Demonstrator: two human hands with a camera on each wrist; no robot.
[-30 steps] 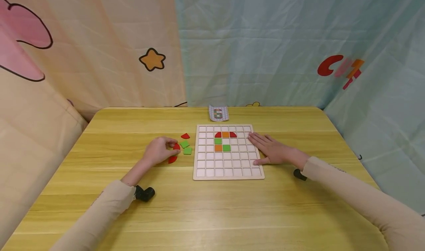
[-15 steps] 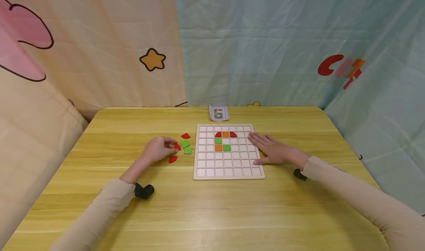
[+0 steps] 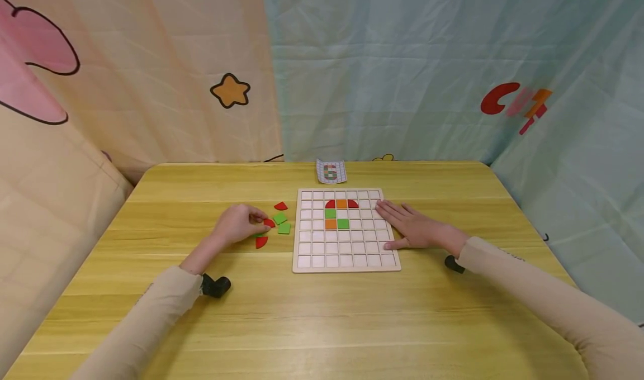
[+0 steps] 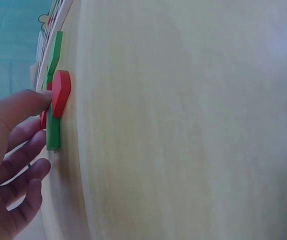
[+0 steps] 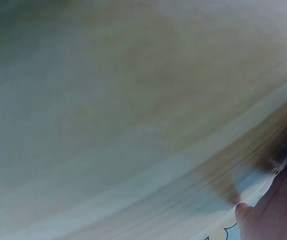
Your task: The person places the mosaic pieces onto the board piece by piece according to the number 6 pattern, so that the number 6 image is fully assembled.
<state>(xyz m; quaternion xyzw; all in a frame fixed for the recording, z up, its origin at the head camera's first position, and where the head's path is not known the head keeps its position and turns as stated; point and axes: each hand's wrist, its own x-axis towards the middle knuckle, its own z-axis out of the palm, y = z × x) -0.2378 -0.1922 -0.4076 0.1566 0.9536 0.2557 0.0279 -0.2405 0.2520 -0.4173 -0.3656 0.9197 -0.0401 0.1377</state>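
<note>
My left hand (image 3: 237, 224) is at the loose tiles left of the board, thumb and forefinger pinching a red quarter-circle tile (image 3: 269, 223). A second red quarter-circle tile (image 3: 261, 242) lies close below the thumb, and part of a green tile (image 4: 53, 134) shows beside it in the left wrist view. Just right of the fingertips are two green tiles (image 3: 284, 228), with another red tile (image 3: 280, 205) behind them. My right hand (image 3: 415, 227) rests flat with spread fingers on the right edge of the white grid board (image 3: 347, 261). Red, orange and green tiles sit in some of its squares.
Behind the board, a small printed card (image 3: 331, 171) with a coloured grid pattern lies near the far edge of the wooden table (image 3: 322, 318). Patterned curtains (image 3: 372, 78) hang behind the table and at its sides.
My left hand has drawn back slightly to the left, uncovering more of the near red tile and a bit of green beside it. The right hand and the board stay in place.
</note>
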